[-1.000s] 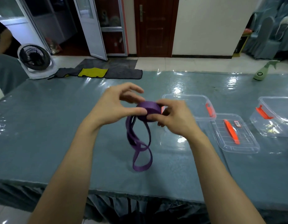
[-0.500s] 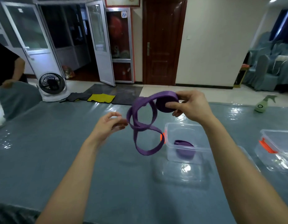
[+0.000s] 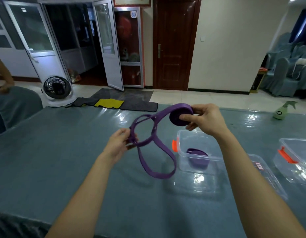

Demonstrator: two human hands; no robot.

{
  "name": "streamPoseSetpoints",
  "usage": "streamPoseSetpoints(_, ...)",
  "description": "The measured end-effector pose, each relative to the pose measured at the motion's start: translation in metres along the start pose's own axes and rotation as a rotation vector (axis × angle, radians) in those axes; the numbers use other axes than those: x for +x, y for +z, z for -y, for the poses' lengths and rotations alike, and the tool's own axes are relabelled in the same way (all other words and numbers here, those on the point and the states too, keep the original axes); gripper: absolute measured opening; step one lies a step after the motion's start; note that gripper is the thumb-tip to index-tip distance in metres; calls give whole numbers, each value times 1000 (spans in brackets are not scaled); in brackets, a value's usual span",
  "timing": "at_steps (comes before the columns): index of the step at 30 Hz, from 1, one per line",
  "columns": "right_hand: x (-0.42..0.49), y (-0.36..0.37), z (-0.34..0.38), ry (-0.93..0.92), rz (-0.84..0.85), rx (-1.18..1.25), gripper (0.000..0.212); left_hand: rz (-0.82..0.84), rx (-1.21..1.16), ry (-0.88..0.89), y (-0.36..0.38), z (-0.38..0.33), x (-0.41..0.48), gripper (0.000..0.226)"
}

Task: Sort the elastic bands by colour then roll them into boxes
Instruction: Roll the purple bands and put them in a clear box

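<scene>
The grey-green table (image 3: pixel 54 160) fills the lower view from nine o'clock round to three. On it at about four o'clock stands a clear box (image 3: pixel 182 152) with an orange latch. One finished purple roll (image 3: pixel 197 158) already lies inside it. A second clear box (image 3: pixel 293 148) sits near the three o'clock edge, and a flat lid (image 3: pixel 267 176) lies between the two.

Both bare forearms rise from six o'clock. The right hand (image 3: pixel 205 119) is held above the table at about one o'clock. Its thumb and curled fingers are clamped round the wound part of a purple elastic band (image 3: pixel 160 176), so the coil (image 3: pixel 178 118) shows its flat face toward the camera. The left hand (image 3: pixel 117 146), lower and near the centre, pinches the loose strands between thumb and fingertips.

From the coil the unwound band runs out toward eight o'clock to the left hand's pinch. There it crosses itself in a figure of eight, and a slack loop hangs down toward six o'clock, seemingly clear of the table.

The rolling looks part done. The next turns depend on that line from coil to pinch: the tail's long axis lies down and left of the right hand. The left hand is nearer the twist and best placed to flatten and feed it. The open box lies directly at six o'clock below the coil.
</scene>
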State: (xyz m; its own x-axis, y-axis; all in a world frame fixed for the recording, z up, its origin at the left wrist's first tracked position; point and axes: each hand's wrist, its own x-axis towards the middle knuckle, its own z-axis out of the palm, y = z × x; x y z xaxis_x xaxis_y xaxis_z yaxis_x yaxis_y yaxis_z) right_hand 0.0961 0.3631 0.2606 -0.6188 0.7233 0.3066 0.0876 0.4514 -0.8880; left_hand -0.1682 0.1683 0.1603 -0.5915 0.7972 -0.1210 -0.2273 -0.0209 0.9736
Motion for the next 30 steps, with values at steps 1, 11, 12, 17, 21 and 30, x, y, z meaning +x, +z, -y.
streamPoseSetpoints(1,-2,-2,-7,24,-10,-17,30,-28,-10,40,-9,-10,3,15)
streamPoseSetpoints(11,-11,5,-40,116,-13,-93,25,119,742,263,-55,-56,8,12)
streamPoseSetpoints(12,-11,7,-40,110,0,-112,24,40,840,296,-54,-56,11,14)
streamPoseSetpoints(17,-11,27,-45,120,57,-151,18,-38,1144,199,-53,-32,17,25)
streamPoseSetpoints(21,-14,30,-54,139,33,-119,15,-28,511,-34,-55,0,9,22)
streamPoseSetpoints(30,-16,33,-81,258,61,-162,18,-237,277,-228,-58,10,9,51)
